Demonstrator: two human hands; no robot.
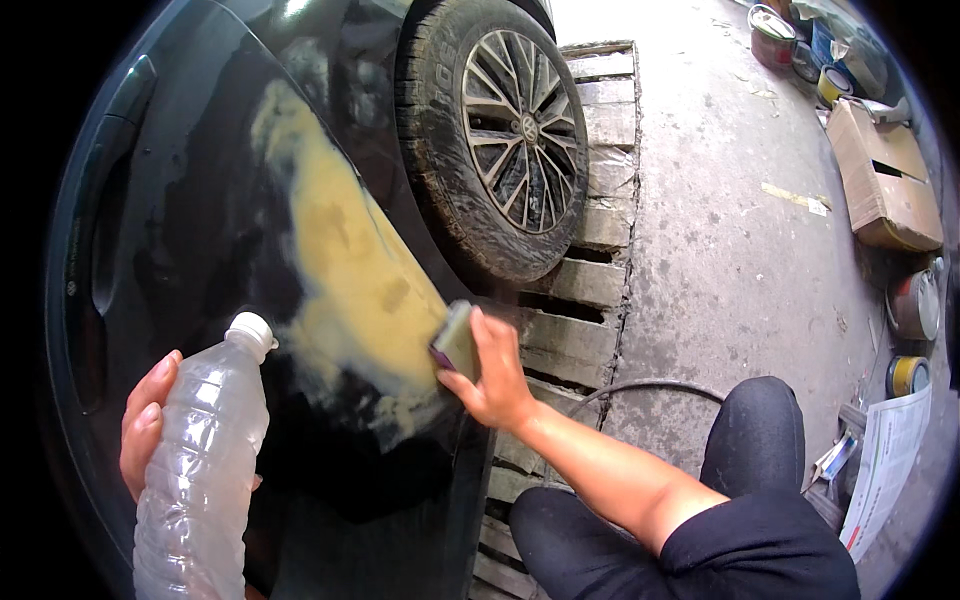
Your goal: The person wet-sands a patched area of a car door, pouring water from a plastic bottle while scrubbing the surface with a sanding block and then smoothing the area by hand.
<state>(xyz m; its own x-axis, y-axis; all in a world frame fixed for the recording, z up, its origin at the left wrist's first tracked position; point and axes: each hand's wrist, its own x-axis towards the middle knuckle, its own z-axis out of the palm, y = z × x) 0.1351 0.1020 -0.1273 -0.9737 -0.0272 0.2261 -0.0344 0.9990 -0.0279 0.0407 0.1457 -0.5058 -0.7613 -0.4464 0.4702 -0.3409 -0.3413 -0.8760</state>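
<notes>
My left hand (pixel 150 415) is closed round a clear plastic bottle (pixel 200 460) with a white cap (pixel 252 326), held upright with a slight tilt beside the black car door (pixel 190 190). Cloudy whitish liquid or a hazy wall shows in the bottle. In my right hand (pixel 497 372) is a sanding block (pixel 455 338), greenish-grey with a dark purple edge, gripped between thumb and fingers. The block lies against the right edge of a yellowish filler patch (pixel 345 265) on the door. Pale smears surround the patch, and two darker spots mark it.
A dusty wheel (pixel 527 130) stands beyond the door, next to slotted floor slabs (pixel 570 335). A dark hose (pixel 650 384) curves near my knee (pixel 755 430). Along the right lie a cardboard box (pixel 880 175), paint tins (pixel 912 305), a bucket (pixel 772 40) and a printed sheet (pixel 887 465).
</notes>
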